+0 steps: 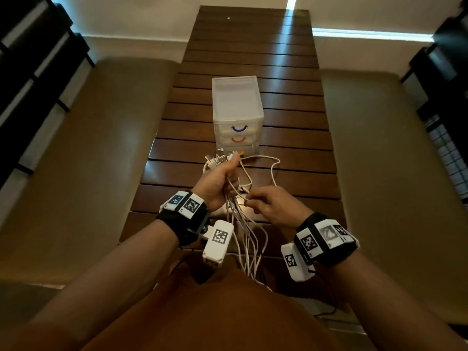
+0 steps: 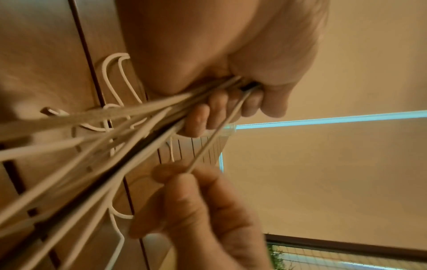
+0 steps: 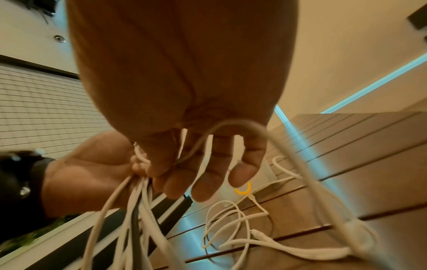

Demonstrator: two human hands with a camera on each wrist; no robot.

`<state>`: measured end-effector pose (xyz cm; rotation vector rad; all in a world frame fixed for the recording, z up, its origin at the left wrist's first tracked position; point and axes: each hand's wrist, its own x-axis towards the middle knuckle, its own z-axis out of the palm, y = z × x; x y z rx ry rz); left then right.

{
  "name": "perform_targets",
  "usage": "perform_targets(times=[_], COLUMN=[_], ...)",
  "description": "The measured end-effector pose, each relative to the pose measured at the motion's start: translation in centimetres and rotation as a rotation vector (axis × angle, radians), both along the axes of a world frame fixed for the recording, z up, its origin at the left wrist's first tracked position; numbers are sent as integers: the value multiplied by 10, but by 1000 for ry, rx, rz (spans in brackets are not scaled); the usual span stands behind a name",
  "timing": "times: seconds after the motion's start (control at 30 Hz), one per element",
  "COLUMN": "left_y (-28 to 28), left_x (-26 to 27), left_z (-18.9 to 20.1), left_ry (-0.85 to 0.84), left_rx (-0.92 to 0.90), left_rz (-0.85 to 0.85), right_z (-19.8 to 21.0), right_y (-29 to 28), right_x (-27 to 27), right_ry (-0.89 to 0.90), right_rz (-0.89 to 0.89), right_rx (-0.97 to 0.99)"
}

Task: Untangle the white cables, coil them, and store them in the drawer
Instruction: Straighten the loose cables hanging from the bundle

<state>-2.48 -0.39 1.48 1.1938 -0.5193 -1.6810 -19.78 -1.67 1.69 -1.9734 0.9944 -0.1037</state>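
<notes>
Several white cables point(image 1: 247, 239) hang as one bundle from my left hand point(image 1: 221, 177), which grips them in a fist above the table, their connectors point(image 1: 219, 158) sticking out on top. Just to the right, my right hand point(image 1: 253, 201) pinches a single strand between thumb and fingertips. The left wrist view shows that strand point(image 2: 208, 146) running taut from the left fist point(image 2: 208, 113) to the right hand point(image 2: 184, 175). More cable point(image 1: 274, 164) lies looped on the table point(image 1: 304, 148). Behind stands a translucent drawer unit point(image 1: 236, 105), all three drawers closed, with blue point(image 1: 239, 128), orange point(image 1: 238, 140) and yellow point(image 3: 243, 190) handles.
The slatted dark wooden table point(image 1: 253, 59) is long and narrow. Beige benches point(image 1: 88, 148) run along both of its sides. Black shelving point(image 1: 30, 72) stands at the far left. The hanging cable ends drop past the table's near edge towards my lap.
</notes>
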Motion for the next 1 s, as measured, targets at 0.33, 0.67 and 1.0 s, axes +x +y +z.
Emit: perform_targets(times=[0.33, 0.67, 1.0], left_y=[-5, -15, -11], left_x=[28, -2, -5], left_z=[52, 33, 4], left_ry=[120, -262, -483], left_rx=[-145, -48, -66], left_rz=[-287, -446, -454], right_z=[-76, 20, 86], right_y=[-29, -20, -19], right_x=[-73, -33, -70], right_ry=[135, -450, -1027], right_rz=[-850, -478, -962], right_rx=[-220, -11, 107])
